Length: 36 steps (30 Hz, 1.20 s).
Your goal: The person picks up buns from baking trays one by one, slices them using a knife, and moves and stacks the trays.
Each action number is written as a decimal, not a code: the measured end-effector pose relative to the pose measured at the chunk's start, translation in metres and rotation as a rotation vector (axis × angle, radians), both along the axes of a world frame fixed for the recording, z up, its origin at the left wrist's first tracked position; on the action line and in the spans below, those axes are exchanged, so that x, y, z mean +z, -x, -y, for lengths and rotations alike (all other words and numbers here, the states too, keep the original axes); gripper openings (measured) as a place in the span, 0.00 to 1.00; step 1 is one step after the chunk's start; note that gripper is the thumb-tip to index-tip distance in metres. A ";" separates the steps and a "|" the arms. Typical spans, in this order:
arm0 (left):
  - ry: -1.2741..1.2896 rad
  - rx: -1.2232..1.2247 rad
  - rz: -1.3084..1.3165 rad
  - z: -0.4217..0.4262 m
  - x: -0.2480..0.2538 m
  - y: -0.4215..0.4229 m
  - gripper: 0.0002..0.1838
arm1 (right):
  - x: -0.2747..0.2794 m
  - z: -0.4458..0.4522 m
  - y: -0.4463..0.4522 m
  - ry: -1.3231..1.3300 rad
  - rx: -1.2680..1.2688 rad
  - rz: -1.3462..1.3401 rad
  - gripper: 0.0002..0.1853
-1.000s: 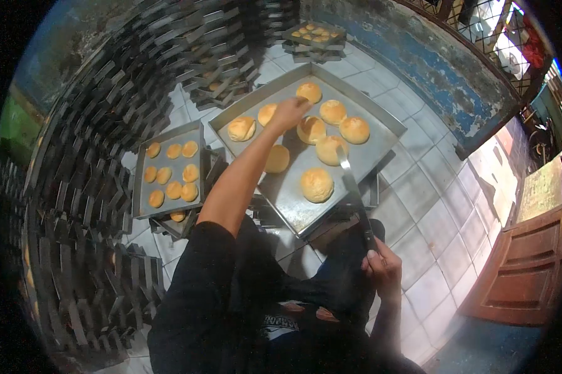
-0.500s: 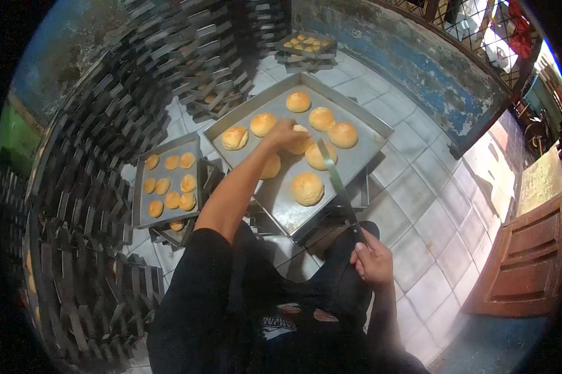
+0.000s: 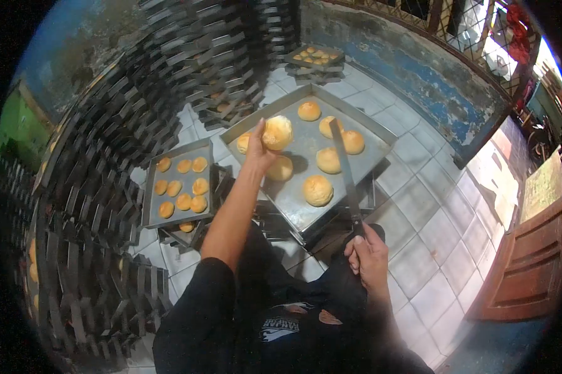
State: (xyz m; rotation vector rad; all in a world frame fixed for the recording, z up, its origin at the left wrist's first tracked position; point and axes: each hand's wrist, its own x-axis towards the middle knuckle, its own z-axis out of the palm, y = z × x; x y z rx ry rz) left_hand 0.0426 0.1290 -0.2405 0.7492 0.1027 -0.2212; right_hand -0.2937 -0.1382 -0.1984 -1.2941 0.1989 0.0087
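Note:
A round golden bun (image 3: 278,133) is held up in my left hand (image 3: 260,153), thumb and fingers around its side. It is above the left part of a large metal baking tray (image 3: 299,215). My right hand (image 3: 367,254) is wrapped round the dark handle of a long knife (image 3: 345,163), whose blade points away from me over the tray's right side. Several more buns lie on the tray, among them one near the front (image 3: 318,190) and one at the back (image 3: 309,111). My left hand and its bun partly hide others on the left.
A smaller tray of buns (image 3: 178,215) stands to the left, on top of another tray. Tall stacks of dark metal trays (image 3: 106,199) line the left side. Farther back is another tray with buns (image 3: 315,57). A wooden door (image 3: 524,265) is at the right.
My left hand has lifted the bun off the large tray and turned it up. The knife stays in my right hand, its blade slightly more upright. The view has shifted a little.

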 end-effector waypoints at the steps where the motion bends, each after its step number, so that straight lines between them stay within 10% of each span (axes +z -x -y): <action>1: 0.142 0.058 -0.038 0.005 0.011 0.014 0.25 | 0.000 -0.006 -0.005 -0.004 0.014 0.003 0.25; 7: 0.537 -0.035 0.111 0.028 0.026 0.068 0.20 | 0.006 -0.043 -0.011 0.385 0.034 0.146 0.25; 36: 0.353 -0.052 0.141 0.061 0.040 0.100 0.20 | 0.027 -0.038 -0.019 0.650 0.003 0.300 0.23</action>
